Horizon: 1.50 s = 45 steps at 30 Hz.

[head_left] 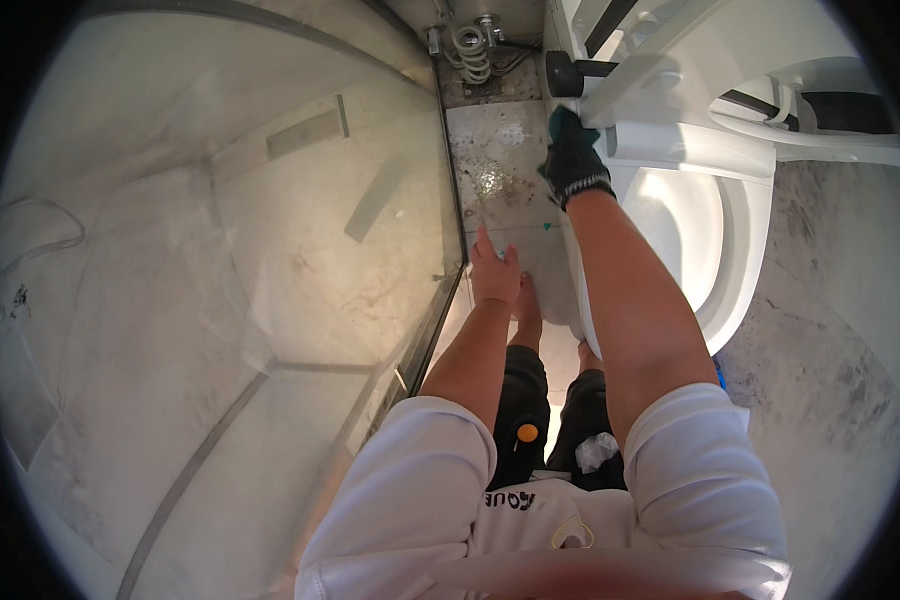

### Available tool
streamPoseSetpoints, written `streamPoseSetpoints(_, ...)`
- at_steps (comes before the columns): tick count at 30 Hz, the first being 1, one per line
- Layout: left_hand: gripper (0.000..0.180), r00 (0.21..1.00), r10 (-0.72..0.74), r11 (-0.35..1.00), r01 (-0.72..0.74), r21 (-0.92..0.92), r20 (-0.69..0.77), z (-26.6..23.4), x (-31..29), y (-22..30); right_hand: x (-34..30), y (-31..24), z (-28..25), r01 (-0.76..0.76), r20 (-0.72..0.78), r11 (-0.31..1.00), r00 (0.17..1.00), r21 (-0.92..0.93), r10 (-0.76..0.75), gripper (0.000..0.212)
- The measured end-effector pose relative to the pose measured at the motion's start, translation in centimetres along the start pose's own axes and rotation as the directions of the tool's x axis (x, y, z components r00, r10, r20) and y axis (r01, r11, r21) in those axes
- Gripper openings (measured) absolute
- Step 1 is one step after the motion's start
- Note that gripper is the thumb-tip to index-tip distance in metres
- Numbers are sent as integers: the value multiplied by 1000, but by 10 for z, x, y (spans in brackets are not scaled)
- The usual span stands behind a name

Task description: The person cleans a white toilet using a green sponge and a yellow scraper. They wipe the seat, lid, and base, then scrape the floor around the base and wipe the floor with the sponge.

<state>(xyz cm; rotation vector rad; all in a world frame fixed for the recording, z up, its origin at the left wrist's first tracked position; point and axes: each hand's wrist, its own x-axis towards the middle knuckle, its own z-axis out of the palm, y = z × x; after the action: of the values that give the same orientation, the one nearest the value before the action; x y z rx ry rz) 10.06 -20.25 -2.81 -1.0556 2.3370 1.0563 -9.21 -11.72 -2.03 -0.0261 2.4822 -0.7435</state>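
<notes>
While the gloved right hand (575, 162) reaches the rear side of the toilet (747, 240), at right — apparently cleaning, its grip indeterminable — the left hand (495, 276) hangs loosely spread, seemingly empty. Further wiping calls for steady contact.

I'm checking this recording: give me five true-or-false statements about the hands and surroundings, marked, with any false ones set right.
1. The right hand wears a dark glove. True.
2. The left hand is gloved too. False: it is bare.
3. The white toilet is on the person's left. False: it is on the right.
4. A glass panel stands on the person's left. True.
5. A coiled hose is beyond both hands, near the picture's top. True.
</notes>
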Motion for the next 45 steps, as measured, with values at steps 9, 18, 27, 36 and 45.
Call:
streamPoseSetpoints(9,62,864,307,746,-479,-463,-399,-68,20,134,-161,69,6,-158,168,987,973,-5,156,52)
streamPoseSetpoints(18,56,311,790,246,-950,-191,-528,-193,-39,364,-288,208,29,-81,170,996,982,25,76,47)
streamPoseSetpoints(27,41,556,780,497,-829,-256,-288,-177,-71,378,-293,327,-78,-255,-89,967,963,2,254,58)
streamPoseSetpoints(36,39,130,991,113,-950,291,40,-139,-187,230,-305,376,-179,-390,-264,919,881,64,392,71)
streamPoseSetpoints(45,56,246,909,184,-961,205,337,-76,-223,142,-316,361,-225,-589,-304,807,764,30,569,51)
